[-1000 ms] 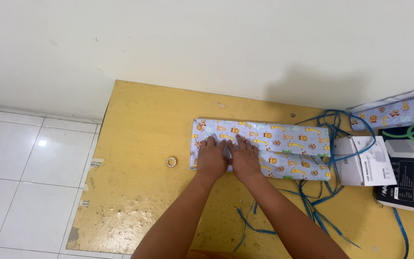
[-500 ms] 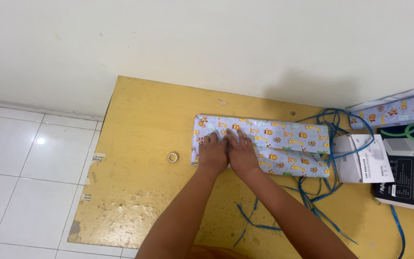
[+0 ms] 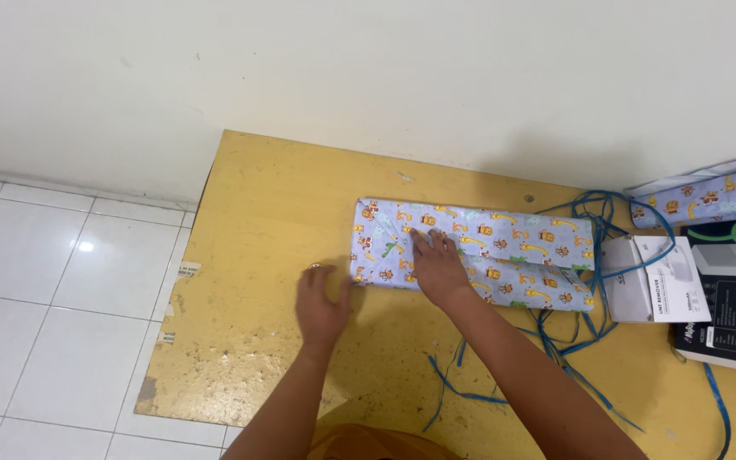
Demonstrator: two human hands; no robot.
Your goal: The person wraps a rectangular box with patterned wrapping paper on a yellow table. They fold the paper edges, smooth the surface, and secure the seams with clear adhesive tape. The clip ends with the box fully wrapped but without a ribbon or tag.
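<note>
While the right hand (image 3: 438,268) lies flat, palm down, fingers spread, on the wrapped box (image 3: 504,251), the left hand (image 3: 321,300) sits off the box on the yellow counter (image 3: 266,213), just beside the box's left end. Left grip loose and open, holding nothing; fingertips at a small ring (image 3: 314,267) that is mostly hidden under them. Right grip open too, pressing the paper seam, nothing pinched.

Wrapped box: long, flat rectangle, pale blue paper with small orange and yellow animal prints, lying crosswise in the middle of the counter, near the wall.

Blue ribbon (image 3: 585,341) is tangled at the box's right end, loops trailing toward the near edge; loose strands (image 3: 449,388) lie by the right forearm.

White carton (image 3: 653,277) sits just right of the wrapped box, small, rectangular, dark print on its side, ribbon draped across it. Black box (image 3: 730,311) is at the far right, touching the white carton, with a picture of a white device and a green swirl on top, cut off by the frame. Roll of the same printed paper (image 3: 709,198) lies behind both, against the wall.

White floor tiles (image 3: 53,281) at left. Orange cloth (image 3: 368,443) at the bottom edge.
</note>
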